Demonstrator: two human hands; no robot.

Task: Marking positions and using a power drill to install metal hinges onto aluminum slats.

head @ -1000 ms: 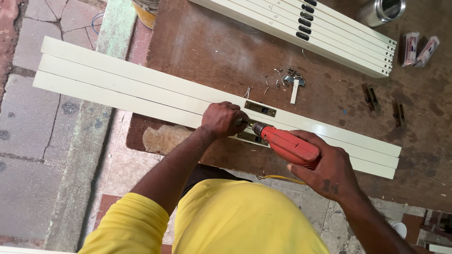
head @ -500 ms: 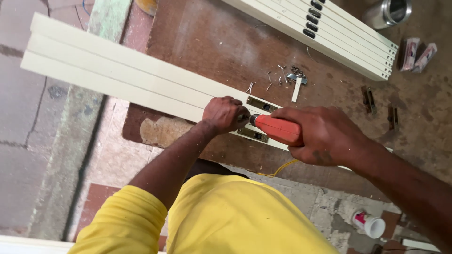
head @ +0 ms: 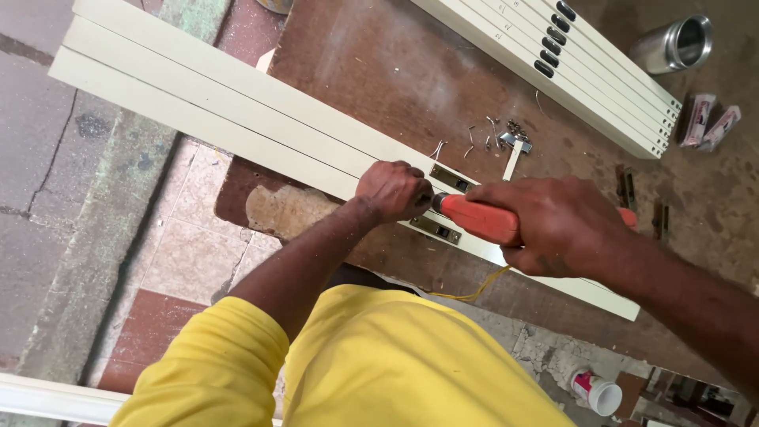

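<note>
Three long cream metal bars (head: 237, 103) lie side by side across the brown workbench (head: 395, 71), jutting out past its left edge. My right hand (head: 553, 225) grips a red power drill (head: 478, 220) that points left at the bars. My left hand (head: 391, 190) is closed around the drill's front end, pressing on the bars. Two small metal lock plates (head: 452, 179) (head: 435, 229) are set into the bars just beside the drill tip. A yellow cord (head: 474, 291) hangs below the drill.
A stack of slotted cream bars (head: 585, 71) lies at the back of the bench, with a steel tin (head: 672, 46) and two small packets (head: 708, 122) to its right. Loose screws and metal scraps (head: 502, 136) sit mid-bench. A small white pot (head: 597, 391) stands on the floor.
My right hand has slid further over the drill and my view has shifted slightly. The left hand stays at the drill's tip on the bars.
</note>
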